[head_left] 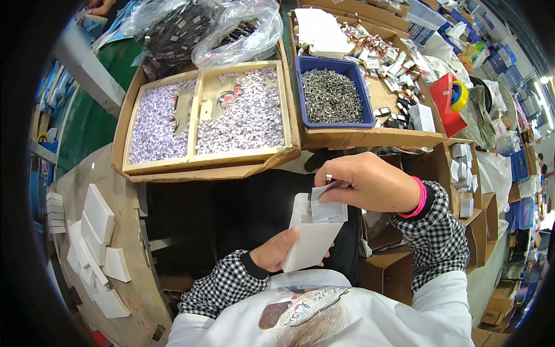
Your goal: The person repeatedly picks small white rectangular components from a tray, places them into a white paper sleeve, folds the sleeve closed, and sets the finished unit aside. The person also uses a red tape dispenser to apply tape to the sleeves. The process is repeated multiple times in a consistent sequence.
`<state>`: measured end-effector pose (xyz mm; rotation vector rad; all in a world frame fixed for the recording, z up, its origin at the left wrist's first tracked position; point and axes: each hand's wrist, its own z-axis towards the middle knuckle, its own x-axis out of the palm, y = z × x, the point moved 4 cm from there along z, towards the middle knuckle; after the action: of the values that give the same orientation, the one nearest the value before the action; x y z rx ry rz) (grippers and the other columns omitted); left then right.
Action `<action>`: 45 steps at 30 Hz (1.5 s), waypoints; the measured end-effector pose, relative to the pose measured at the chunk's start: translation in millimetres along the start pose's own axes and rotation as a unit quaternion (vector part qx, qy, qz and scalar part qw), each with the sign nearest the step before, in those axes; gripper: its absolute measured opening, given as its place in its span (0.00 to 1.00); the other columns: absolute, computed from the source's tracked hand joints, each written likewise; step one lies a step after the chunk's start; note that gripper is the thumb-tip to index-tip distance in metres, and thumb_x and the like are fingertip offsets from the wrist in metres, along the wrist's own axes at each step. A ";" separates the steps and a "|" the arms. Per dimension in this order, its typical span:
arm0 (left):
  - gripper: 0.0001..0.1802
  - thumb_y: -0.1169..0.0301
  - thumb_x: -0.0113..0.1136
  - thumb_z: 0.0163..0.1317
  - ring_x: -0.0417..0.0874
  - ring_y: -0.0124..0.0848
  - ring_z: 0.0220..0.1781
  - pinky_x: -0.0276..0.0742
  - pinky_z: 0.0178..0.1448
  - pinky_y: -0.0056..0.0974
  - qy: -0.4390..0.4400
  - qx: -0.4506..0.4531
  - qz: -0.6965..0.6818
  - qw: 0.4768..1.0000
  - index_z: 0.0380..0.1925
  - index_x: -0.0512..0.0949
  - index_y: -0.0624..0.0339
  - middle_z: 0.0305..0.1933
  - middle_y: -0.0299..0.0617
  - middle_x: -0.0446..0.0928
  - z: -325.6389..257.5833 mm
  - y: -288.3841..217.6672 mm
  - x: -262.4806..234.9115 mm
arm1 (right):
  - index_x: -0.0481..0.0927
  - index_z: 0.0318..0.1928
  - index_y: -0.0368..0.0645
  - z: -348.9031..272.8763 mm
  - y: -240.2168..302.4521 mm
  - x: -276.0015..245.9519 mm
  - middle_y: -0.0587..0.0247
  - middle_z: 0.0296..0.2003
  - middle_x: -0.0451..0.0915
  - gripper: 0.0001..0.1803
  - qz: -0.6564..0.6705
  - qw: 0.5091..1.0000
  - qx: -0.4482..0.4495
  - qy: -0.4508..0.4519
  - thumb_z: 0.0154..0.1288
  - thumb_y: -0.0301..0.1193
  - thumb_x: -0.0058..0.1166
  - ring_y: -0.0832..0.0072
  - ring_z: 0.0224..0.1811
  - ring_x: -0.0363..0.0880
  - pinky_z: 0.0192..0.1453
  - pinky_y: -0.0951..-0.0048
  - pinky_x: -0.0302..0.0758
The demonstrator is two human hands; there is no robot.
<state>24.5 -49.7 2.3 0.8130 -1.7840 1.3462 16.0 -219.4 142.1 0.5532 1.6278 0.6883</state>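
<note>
Left hand [276,250] grips small white open box [312,243] from below, near person's chest. Right hand [370,184] pinches folded paper leaflet [327,205] at box mouth, small metal piece [329,178] at fingertips. Blue bin of metal screws [332,95] beyond, cardboard tray of purple-white bits [243,113] beside it.

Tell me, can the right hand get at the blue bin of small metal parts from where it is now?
Probably yes. The blue bin stands open-topped just beyond the right hand, with nothing between them. But that hand is pinching a folded paper slip at the small white box, so its fingers are busy.
</note>
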 end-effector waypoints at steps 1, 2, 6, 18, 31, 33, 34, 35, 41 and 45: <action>0.54 0.30 0.51 0.51 0.76 0.40 0.56 0.74 0.59 0.47 0.001 0.006 0.003 1.000 0.64 0.58 0.64 0.55 0.52 0.70 -0.4 -0.4 -0.9 | 0.77 0.38 0.41 -0.3 1.7 2.1 0.59 0.32 0.80 0.11 -0.034 0.999 -0.017 -0.030 0.55 0.28 0.63 0.63 0.34 0.81 0.37 0.69 0.77; 0.54 0.30 0.52 0.51 0.76 0.40 0.56 0.74 0.59 0.47 0.002 0.010 0.005 1.000 0.64 0.58 0.64 0.55 0.52 0.70 -0.8 -1.0 -2.0 | 0.77 0.38 0.41 -2.1 3.9 3.8 0.59 0.32 0.80 0.11 -0.040 0.996 -0.034 -0.067 0.55 0.28 0.63 0.63 0.34 0.81 0.37 0.70 0.77; 0.54 0.30 0.55 0.49 0.75 0.38 0.57 0.74 0.60 0.45 -0.017 0.034 0.022 0.999 0.64 0.58 0.63 0.56 0.51 0.69 -0.9 -5.2 -8.4 | 0.77 0.36 0.42 -9.1 13.0 9.8 0.61 0.32 0.79 0.10 -0.075 0.979 -0.085 -0.169 0.52 0.24 0.62 0.64 0.33 0.80 0.36 0.70 0.77; 0.56 0.29 0.55 0.48 0.70 0.31 0.59 0.67 0.62 0.35 0.004 0.169 0.189 0.967 0.62 0.61 0.68 0.58 0.45 0.68 -0.2 -26.0 -2.4 | 0.80 0.42 0.42 -28.3 56.8 11.9 0.61 0.39 0.78 0.18 -0.107 0.953 -0.184 -0.216 0.47 0.28 0.67 0.68 0.36 0.78 0.38 0.72 0.78; 0.58 0.37 0.68 0.43 0.74 0.39 0.57 0.71 0.62 0.44 0.008 0.126 0.056 0.990 0.65 0.57 0.67 0.59 0.51 0.68 -2.1 -10.1 -19.0 | 0.81 0.36 0.38 25.3 4.1 -70.7 0.58 0.31 0.82 0.05 -0.170 0.941 -0.056 -0.288 0.58 0.24 0.59 0.67 0.31 0.81 0.35 0.73 0.76; 0.58 0.37 0.68 0.43 0.74 0.40 0.58 0.70 0.63 0.45 0.020 0.115 0.047 0.992 0.65 0.56 0.66 0.59 0.51 0.67 -3.6 -8.1 -21.4 | 0.81 0.37 0.38 53.1 -4.0 -90.5 0.57 0.30 0.82 0.06 -0.195 0.940 -0.053 -0.274 0.59 0.26 0.58 0.68 0.31 0.81 0.36 0.73 0.75; 0.59 0.37 0.69 0.42 0.73 0.40 0.58 0.70 0.63 0.45 0.013 0.098 0.035 0.994 0.65 0.57 0.66 0.60 0.51 0.67 -4.4 -6.7 -23.3 | 0.81 0.37 0.38 69.7 -8.0 -96.8 0.57 0.30 0.82 0.06 -0.208 0.942 -0.051 -0.258 0.60 0.27 0.58 0.68 0.31 0.81 0.36 0.73 0.75; 0.60 0.37 0.69 0.41 0.73 0.40 0.59 0.70 0.63 0.44 0.015 0.096 0.041 0.994 0.65 0.56 0.66 0.60 0.51 0.67 -4.8 -7.9 -24.9 | 0.81 0.38 0.38 87.6 -9.9 -101.6 0.56 0.30 0.82 0.07 -0.228 0.937 -0.072 -0.253 0.60 0.28 0.58 0.68 0.31 0.81 0.37 0.72 0.76; 0.65 0.34 0.68 0.39 0.71 0.38 0.61 0.66 0.66 0.41 0.007 0.088 0.047 0.995 0.67 0.53 0.68 0.62 0.50 0.66 -9.9 -23.9 -30.7 | 0.83 0.35 0.41 204.1 -18.2 -119.2 0.54 0.31 0.81 0.11 -0.314 0.894 -0.181 -0.263 0.60 0.33 0.50 0.58 0.37 0.79 0.45 0.61 0.74; 0.69 0.34 0.69 0.37 0.68 0.38 0.65 0.59 0.70 0.40 -0.009 0.074 0.054 0.996 0.68 0.48 0.71 0.65 0.51 0.63 -17.7 -31.5 -39.0 | 0.84 0.34 0.42 284.9 -44.7 -121.4 0.52 0.32 0.83 0.11 -0.441 0.874 -0.008 -0.203 0.59 0.31 0.48 0.57 0.37 0.82 0.42 0.60 0.77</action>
<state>74.3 -38.3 -12.3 0.8188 -1.7799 1.5611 317.9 -298.1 167.1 -0.0980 1.2761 -0.1027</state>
